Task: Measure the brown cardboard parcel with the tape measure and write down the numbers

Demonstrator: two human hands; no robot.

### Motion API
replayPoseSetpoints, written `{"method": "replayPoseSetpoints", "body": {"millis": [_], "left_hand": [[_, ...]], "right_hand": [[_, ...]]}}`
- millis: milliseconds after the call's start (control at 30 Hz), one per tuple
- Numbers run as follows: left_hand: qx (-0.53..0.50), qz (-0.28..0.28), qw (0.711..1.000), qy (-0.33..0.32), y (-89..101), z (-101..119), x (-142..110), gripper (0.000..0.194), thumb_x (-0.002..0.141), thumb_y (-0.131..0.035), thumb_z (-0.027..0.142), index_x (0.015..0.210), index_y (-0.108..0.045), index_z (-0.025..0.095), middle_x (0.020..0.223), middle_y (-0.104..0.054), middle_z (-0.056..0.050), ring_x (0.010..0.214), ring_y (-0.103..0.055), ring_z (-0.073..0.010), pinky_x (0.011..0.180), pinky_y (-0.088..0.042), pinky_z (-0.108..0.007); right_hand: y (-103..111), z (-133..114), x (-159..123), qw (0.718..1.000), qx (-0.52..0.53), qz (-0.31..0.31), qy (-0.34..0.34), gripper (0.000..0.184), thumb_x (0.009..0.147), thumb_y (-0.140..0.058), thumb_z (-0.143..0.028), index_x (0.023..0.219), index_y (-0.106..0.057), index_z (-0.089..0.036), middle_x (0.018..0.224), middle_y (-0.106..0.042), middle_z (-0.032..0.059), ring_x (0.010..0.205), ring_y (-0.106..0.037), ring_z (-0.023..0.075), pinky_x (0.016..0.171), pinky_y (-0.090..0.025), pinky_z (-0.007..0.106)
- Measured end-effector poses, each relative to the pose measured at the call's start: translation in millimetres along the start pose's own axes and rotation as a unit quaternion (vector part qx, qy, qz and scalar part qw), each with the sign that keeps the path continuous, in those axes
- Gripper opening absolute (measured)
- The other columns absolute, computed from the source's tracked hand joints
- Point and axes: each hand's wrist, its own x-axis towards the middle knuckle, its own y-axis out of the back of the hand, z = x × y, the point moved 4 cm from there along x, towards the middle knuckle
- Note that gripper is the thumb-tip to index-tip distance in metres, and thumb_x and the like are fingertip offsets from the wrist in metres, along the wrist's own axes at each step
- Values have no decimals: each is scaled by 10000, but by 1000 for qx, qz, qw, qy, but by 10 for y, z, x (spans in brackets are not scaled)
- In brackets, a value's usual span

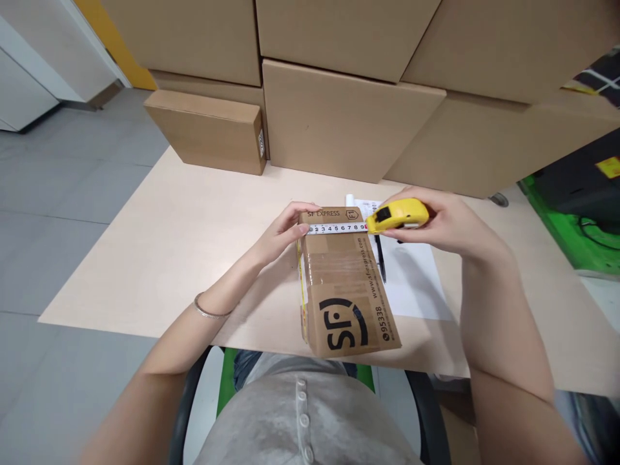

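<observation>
A brown cardboard box (334,284) printed with SF Express lettering lies on the table near its front edge. Across its far end stretches the white blade of a tape measure (400,214) with a yellow case, numbers facing up. My left hand (285,229) pinches the blade's end at the box's left edge, the thumb on top. The yellow case sits in my right hand (443,216), just past the box's right edge. Under that hand, a sheet of white paper (419,278) and a black pen (380,258) lie beside the box.
Large cardboard boxes (339,123) are stacked along the table's back. A smaller flat box (213,132) stands before them at the left. Green and black equipment (571,213) is at the right. The table's left edge (104,242) borders grey floor tiles.
</observation>
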Motion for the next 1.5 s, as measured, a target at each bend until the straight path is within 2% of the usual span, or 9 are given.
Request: {"method": "replayPoseSetpoints", "body": {"millis": [567, 767, 900, 1033, 1133, 1200, 1267, 1400, 1500], "left_hand": [[-42, 7, 999, 20, 2, -53, 3, 359, 895, -748, 532, 1190, -730, 329, 1252, -696, -40, 1208, -616, -271, 1081, -449, -454], [-20, 0, 1000, 9, 47, -110, 31, 428, 917, -717, 562, 1264, -725, 312, 1348, -707, -60, 1283, -622, -294, 1136, -446, -469], [81, 37, 996, -27, 64, 49, -77, 524, 988, -580, 637, 1404, -677, 335, 1566, -604, -67, 1522, -461, -317, 1299, -280, -516], [189, 84, 970, -129, -35, 386, -504, 608, 971, -471, 756, 1430, -664, 408, 1652, -510, -32, 1617, -319, -342, 1342, -159, -600], [221, -11, 960, -172, -277, 523, -826, 714, 679, -642, 946, 1177, -795, 457, 1504, -627, -34, 1537, -429, -418, 1340, -153, -661], [260, -125, 944, -158, -465, 504, -936, 602, 605, -802, 851, 1067, -819, 464, 1346, -712, -47, 1453, -525, -429, 1315, -203, -701], [300, -163, 920, -192, -562, 495, -962, 547, 621, -889, 718, 1097, -803, 463, 1306, -730, -45, 1398, -578, -414, 1280, -291, -707], [274, 10, 906, -323, -413, 602, -911, 698, 710, -906, 588, 1356, -680, 449, 1503, -609, -39, 1376, -601, -349, 1214, -467, -579], [180, 172, 944, -218, -148, 619, -851, 533, 917, -752, 525, 1431, -616, 476, 1561, -564, 3, 1453, -540, -298, 1232, -453, -500]], "right_hand": [[-8, -23, -29, 1000, -8, 14, 14, 265, 787, -855, -408, 971, -719, -275, 976, -724, 60, 856, -679, 276, 745, -537, 439], [-414, -296, 251, 996, -45, -12, 70, 339, 831, -809, -517, 984, -679, -243, 961, -729, 42, 840, -666, 245, 732, -487, 371], [-592, -395, 276, 995, -61, 27, 72, 372, 835, -789, -571, 960, -626, -260, 1002, -721, 64, 899, -671, 275, 765, -499, 392], [-466, -98, 167, 985, 90, 141, -50, 498, 778, -782, -700, 964, -577, -286, 920, -708, 39, 698, -635, 220, 579, -481, 348], [-427, 256, 137, 945, 237, 176, -141, 494, 821, -646, -746, 914, -574, -266, 866, -715, 44, 468, -443, 126, 397, -308, 303], [-489, 420, 167, 928, 302, 137, -169, 458, 821, -610, -701, 887, -592, -248, 885, -745, 56, 419, -354, 95, 352, -223, 292], [-554, 504, 197, 917, 339, 95, -187, 414, 799, -627, -649, 856, -600, -240, 818, -733, 32, 390, -308, 75, 333, -168, 275], [-421, 454, 160, 911, 350, 132, -172, 364, 776, -691, -585, 790, -611, -230, 692, -663, 1, 378, -296, 54, 331, -129, 255], [-178, 289, 0, 912, 328, 195, -150, 293, 823, -705, -512, 808, -653, -223, 764, -707, 42, 419, -355, 67, 344, -155, 270]]}}
